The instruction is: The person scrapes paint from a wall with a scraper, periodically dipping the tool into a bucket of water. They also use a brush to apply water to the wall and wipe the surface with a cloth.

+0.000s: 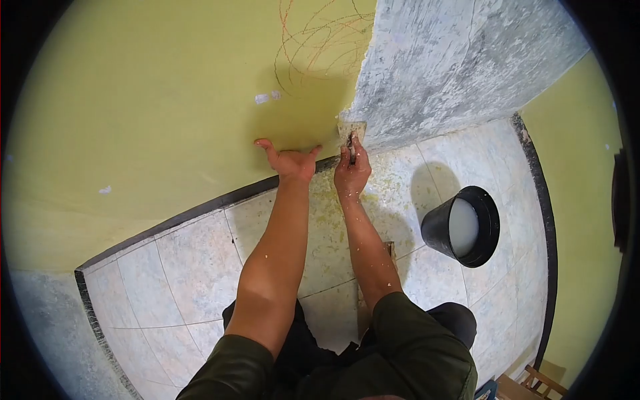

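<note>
My right hand [353, 175] grips the handle of a scraper [352, 128]. Its wide, paint-spattered blade rests against the foot of the yellow wall [167, 107], at the ragged edge where paint gives way to bare grey plaster [433, 73]. To the left, my left hand [293, 163] is pressed to the wall low down, thumb and fingers spread, just above the dark skirting [220, 201]. Yellow paint flakes [327, 220] lie scattered over the floor below both hands, and bits cling to my right forearm.
A black bucket [437, 230] of cloudy whitish liquid stands on the tiled floor [193, 280] to the right. Coloured scribbles [320, 40] mark the wall above. At the bottom right is a wooden piece of furniture [533, 383]. Another yellow wall [580, 200] rises at right.
</note>
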Tool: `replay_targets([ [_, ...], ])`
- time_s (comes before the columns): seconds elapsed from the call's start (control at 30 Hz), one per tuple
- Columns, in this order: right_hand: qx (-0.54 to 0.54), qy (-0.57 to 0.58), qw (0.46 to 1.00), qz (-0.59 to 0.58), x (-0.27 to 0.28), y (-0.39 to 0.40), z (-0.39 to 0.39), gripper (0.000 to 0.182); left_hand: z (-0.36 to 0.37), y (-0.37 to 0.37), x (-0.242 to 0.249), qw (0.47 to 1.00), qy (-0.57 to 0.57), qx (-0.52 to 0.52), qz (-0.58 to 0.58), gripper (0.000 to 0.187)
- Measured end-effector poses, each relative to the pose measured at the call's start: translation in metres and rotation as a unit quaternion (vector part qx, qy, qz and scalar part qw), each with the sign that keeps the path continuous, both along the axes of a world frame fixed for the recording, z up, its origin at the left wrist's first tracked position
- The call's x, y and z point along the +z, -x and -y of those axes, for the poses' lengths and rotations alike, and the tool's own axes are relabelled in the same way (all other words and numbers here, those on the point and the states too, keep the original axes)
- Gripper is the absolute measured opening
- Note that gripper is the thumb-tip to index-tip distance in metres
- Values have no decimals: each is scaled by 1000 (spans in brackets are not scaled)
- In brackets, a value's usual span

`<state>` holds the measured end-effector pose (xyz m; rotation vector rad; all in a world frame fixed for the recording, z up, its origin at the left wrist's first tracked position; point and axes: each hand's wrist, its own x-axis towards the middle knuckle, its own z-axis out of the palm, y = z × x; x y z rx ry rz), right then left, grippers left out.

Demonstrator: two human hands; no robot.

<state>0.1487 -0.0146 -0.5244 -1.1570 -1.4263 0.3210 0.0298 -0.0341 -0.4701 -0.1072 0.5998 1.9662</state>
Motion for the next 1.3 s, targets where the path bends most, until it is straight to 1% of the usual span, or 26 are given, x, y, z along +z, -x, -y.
replay_targets([
  [0.07, 0, -32, 999, -9, -33, -1, 0, 33, -1, -1, 2, 1000, -10, -1, -5, 119],
  [0.1, 3, -61, 998, -18, -22, 3, -4, 34, -5, -1, 5, 1000, -21, 0, -8, 119],
  [0.17, -4, -81, 996, -32, -9, 9, -16, 34, 1, 2, -4, 995, -68, -43, -51, 119],
  [0.2, -13, -88, 995, -39, 9, 8, -10, 34, 4, 4, -8, 997, -55, -39, -46, 119],
  [0.23, 13, -9, 998, -59, 25, 7, -6, 34, 3, 5, -10, 999, -35, -34, -22, 118],
  [0.3, 12, 29, 999, -40, 9, 0, 3, 34, -2, 5, -11, 1000, -7, -22, 11, 118],
  [0.33, 14, 56, 998, -24, 1, 0, 2, 34, -1, 1, -4, 999, -16, -27, 7, 118],
  [0.37, -7, 7, 1000, -8, -13, -1, 1, 33, 3, -4, 2, 999, -19, -28, -9, 119],
  [0.4, -6, -7, 1000, -14, -4, 5, -12, 33, 0, -1, 6, 999, -25, -25, -27, 120],
  [0.47, -1, 29, 999, -39, -7, 2, -5, 32, 2, 1, -4, 999, -19, -29, -23, 120],
  [0.5, 10, -5, 998, -65, 12, 4, -5, 31, 2, 2, -8, 1000, -7, -24, -13, 119],
  [0.6, 3, -18, 999, -43, 22, 8, -6, 30, 1, 3, -15, 999, -17, -29, -5, 118],
  [0.63, 0, 6, 1000, -6, 5, 2, -2, 31, -2, 3, -12, 999, -37, -35, -3, 118],
  [0.67, 0, -6, 1000, -8, -13, -1, 0, 31, -1, 1, -5, 998, -48, -35, -6, 118],
  [0.7, 11, 16, 999, -42, -32, -1, 2, 31, 2, -1, 3, 999, -33, -34, -16, 119],
  [0.73, 26, 38, 996, -77, -21, 5, 2, 32, 2, -1, 9, 999, -17, -32, -27, 120],
  [0.8, 31, 84, 994, -65, 10, 5, 2, 33, 1, 0, 7, 999, -5, -22, -31, 120],
  [0.83, 32, 42, 995, -82, 32, 8, -6, 34, -1, 3, 0, 1000, -1, -19, -14, 119],
  [0.9, 23, -38, 994, -96, 42, 10, -19, 34, -1, 1, -5, 1000, -1, -22, 0, 118],
  [0.93, 20, -40, 994, -98, 38, 8, -15, 34, 1, 1, -4, 1000, 12, -16, 11, 118],
  [1.0, -1, -57, 998, -30, 31, 3, -10, 33, -1, 0, 2, 1000, 11, -14, 18, 118],
  [1.03, -3, -65, 997, -32, 36, 0, -8, 33, 2, -1, 2, 1000, -12, -24, -7, 120],
  [1.07, 15, -39, 997, -67, 39, 1, -9, 33, 1, 1, 1, 998, -35, -33, -34, 121],
  [1.1, 36, -8, 994, -100, 42, 2, -9, 33, 0, 0, 3, 999, -13, -22, -30, 120],
  [1.2, 43, -31, 992, -114, 96, 5, -18, 34, -1, 6, -15, 998, -42, -47, -22, 117],
  [1.3, 19, -27, 998, -49, 63, -4, -9, 34, 2, 2, -8, 997, -51, -45, -47, 118],
])
